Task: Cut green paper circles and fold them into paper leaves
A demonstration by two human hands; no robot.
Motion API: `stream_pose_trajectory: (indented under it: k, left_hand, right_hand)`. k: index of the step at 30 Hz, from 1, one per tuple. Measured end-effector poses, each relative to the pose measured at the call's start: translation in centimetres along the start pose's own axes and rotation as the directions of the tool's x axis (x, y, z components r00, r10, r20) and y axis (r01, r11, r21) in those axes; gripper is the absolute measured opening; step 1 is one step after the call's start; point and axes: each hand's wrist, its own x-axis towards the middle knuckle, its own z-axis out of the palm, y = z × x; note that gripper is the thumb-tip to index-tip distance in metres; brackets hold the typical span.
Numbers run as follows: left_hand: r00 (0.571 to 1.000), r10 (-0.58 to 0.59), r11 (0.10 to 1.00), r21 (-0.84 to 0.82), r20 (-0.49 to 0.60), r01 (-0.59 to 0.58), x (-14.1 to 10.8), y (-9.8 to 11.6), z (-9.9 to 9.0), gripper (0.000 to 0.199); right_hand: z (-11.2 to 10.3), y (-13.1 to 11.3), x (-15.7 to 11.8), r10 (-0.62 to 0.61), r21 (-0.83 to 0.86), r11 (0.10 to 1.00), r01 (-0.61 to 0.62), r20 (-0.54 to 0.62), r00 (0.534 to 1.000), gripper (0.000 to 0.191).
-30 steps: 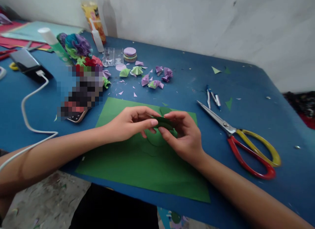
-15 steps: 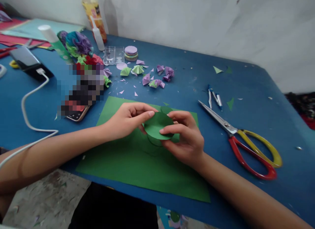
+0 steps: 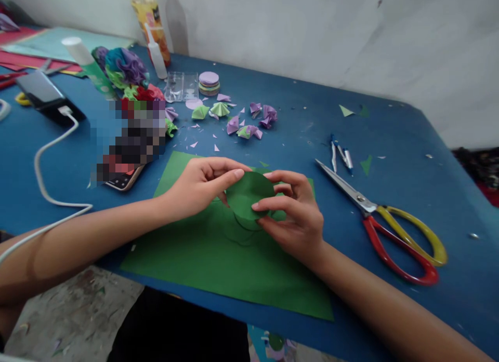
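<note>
Between my two hands is a green paper circle (image 3: 249,193), held tilted just above a green sheet of paper (image 3: 218,268). My left hand (image 3: 206,185) pinches its upper left edge, thumb on top and fingers behind. My right hand (image 3: 294,214) grips the right side, with a finger across the front and the thumb beneath the lower edge. Further green paper with a round edge shows under the circle; whether it is loose or part of the sheet I cannot tell.
Scissors (image 3: 362,203) with red and yellow handles lie partly spread at the right, near a drawing compass (image 3: 341,154). Folded purple and green paper pieces (image 3: 249,123) and scraps lie behind. A phone (image 3: 127,177), white cable (image 3: 42,188) and glue bottle (image 3: 156,55) are at the left.
The green circle has tipped up to face me more and looks rounder. Both hands keep their grip, with only slight finger shifts.
</note>
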Motion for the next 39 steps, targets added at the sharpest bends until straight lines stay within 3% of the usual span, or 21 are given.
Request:
stream_pose_trajectory:
  k: [4, 10, 15, 23, 39]
  left_hand:
    - [0.999, 0.036, 0.998, 0.055, -0.007, -0.035, -0.17, 0.19, 0.03, 0.019]
    - [0.994, 0.051, 0.998, 0.04, 0.098, -0.056, -0.37, 0.06, 0.18, 0.02]
    - [0.988, 0.052, 0.998, 0.011, 0.145, -0.054, -0.53, -0.24, 0.29, 0.022]
    - [0.983, 0.05, 0.997, 0.054, 0.178, -0.06, -0.74, -0.29, 0.28, 0.02]
    - [0.979, 0.001, 1.0, -0.028, 0.204, 0.005, -0.62, -0.47, 0.52, 0.018]
  right_hand:
    - [-0.03, -0.04, 0.07, 0.017, 0.019, 1.0, -0.017, 0.004, 1.0, 0.022]
    - [-0.07, 0.25, 0.45, 0.087, 0.139, 0.987, -0.083, -0.022, 0.996, 0.007]
    - [0.18, 0.52, 0.49, 0.124, 0.206, 0.973, -0.109, -0.062, 0.99, 0.012]
    - [0.78, 0.59, -0.19, 0.284, 0.303, 0.923, -0.236, -0.125, 0.951, 0.028]
    - [0.82, 0.59, -0.19, 0.228, 0.276, 0.942, -0.191, -0.111, 0.967, 0.026]
